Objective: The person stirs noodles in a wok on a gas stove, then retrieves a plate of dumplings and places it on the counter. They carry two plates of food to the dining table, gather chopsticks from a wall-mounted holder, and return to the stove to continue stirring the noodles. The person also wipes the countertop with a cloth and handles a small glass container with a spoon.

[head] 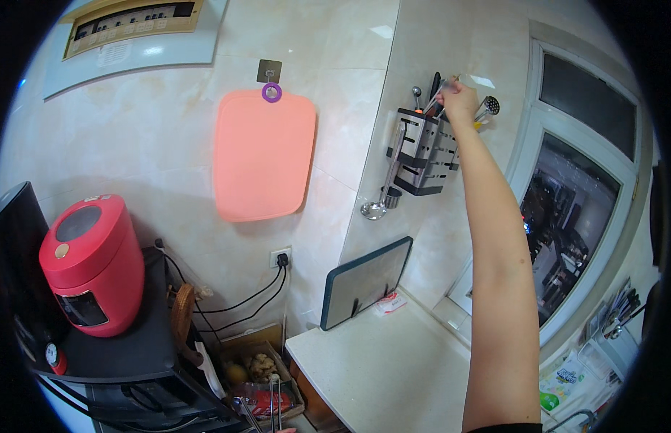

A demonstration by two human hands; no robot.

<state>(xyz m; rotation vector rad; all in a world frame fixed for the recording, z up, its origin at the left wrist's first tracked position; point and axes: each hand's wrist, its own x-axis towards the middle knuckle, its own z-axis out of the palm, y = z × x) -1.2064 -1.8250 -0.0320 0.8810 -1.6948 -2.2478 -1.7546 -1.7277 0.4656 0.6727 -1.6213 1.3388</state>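
Note:
My right hand [457, 102] is raised above a slotted metal utensil rack [422, 149] on the wall, its fingers closed on a thin metal utensil [431, 103] that slants down to the rack's top. Beside it stand a black handle [435, 84], a small metal spoon [417, 92] and a perforated metal utensil [490, 105]. A ladle [392, 168] hangs along the rack's front. Only fingertips of my left hand [286, 430] show at the bottom edge, by long metal utensils [274, 398] that point upward; their exact kind is unclear, and the rest of that hand is hidden.
A dark-rimmed board [368, 284] leans at the back of the white counter [389, 362]. A pink cutting board [265, 157] hangs on the wall. A red rice cooker [94, 265] stands at left, near plugged-in cords [259, 295] and a box [297, 398] of food. A window is at right.

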